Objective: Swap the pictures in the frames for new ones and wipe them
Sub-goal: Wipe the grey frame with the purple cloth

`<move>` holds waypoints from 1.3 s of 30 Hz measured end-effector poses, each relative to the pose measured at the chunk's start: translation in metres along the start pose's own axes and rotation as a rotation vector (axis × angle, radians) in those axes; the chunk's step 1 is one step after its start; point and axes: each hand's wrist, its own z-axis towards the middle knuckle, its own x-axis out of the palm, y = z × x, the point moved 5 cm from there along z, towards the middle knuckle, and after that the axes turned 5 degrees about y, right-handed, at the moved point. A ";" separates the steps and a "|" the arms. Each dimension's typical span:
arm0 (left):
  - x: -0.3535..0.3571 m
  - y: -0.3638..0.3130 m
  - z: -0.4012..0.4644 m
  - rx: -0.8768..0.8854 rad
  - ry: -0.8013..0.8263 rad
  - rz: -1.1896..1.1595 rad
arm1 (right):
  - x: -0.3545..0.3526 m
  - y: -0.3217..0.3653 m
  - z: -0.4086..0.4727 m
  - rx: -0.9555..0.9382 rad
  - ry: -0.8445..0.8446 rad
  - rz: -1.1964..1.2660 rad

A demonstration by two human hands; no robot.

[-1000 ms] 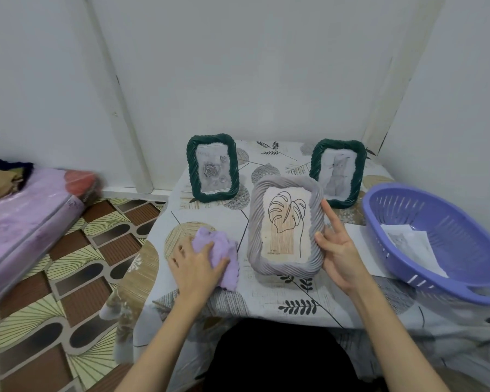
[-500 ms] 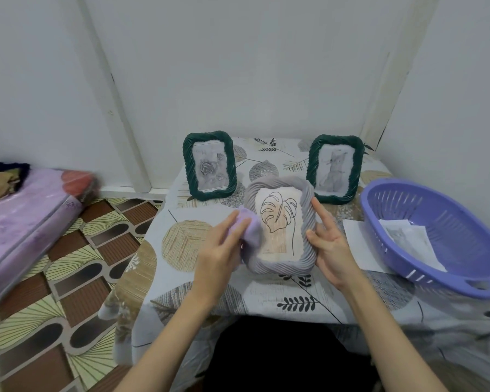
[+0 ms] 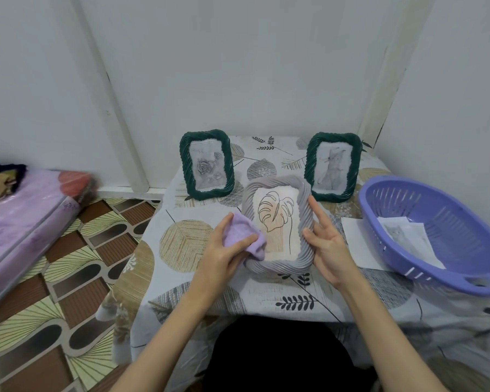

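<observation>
My right hand (image 3: 327, 246) props the grey ribbed picture frame (image 3: 277, 222) tilted on the leaf-print tablecloth (image 3: 198, 281), fingers straight along its right edge | my left hand (image 3: 221, 250) grips a lilac cloth (image 3: 242, 233) against the frame's lower-left corner | purple slotted plastic basket (image 3: 436, 236) right | two green frames (image 3: 207, 164) upright behind

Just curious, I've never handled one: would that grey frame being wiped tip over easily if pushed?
Probably. The grey frame stands tilted, and the right hand steadies its edge while the left hand presses the purple cloth on it. It looks rigid and fairly light.
</observation>
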 end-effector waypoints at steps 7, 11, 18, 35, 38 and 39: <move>0.002 -0.004 0.006 -0.075 0.012 0.026 | 0.010 -0.006 0.001 0.006 0.017 0.019; -0.007 -0.004 0.000 -0.113 -0.071 -0.010 | 0.012 -0.007 -0.002 0.020 0.039 0.015; -0.005 -0.008 0.006 -0.262 -0.169 -0.129 | 0.018 -0.011 -0.005 -0.009 0.025 -0.058; -0.015 -0.011 0.000 0.018 0.050 -0.024 | 0.013 -0.001 -0.003 -0.019 0.057 -0.031; -0.013 -0.013 0.001 0.093 0.099 0.025 | 0.009 0.002 -0.001 -0.009 0.065 -0.037; -0.016 -0.008 0.001 0.086 0.094 0.032 | 0.007 0.002 -0.002 -0.004 0.076 -0.040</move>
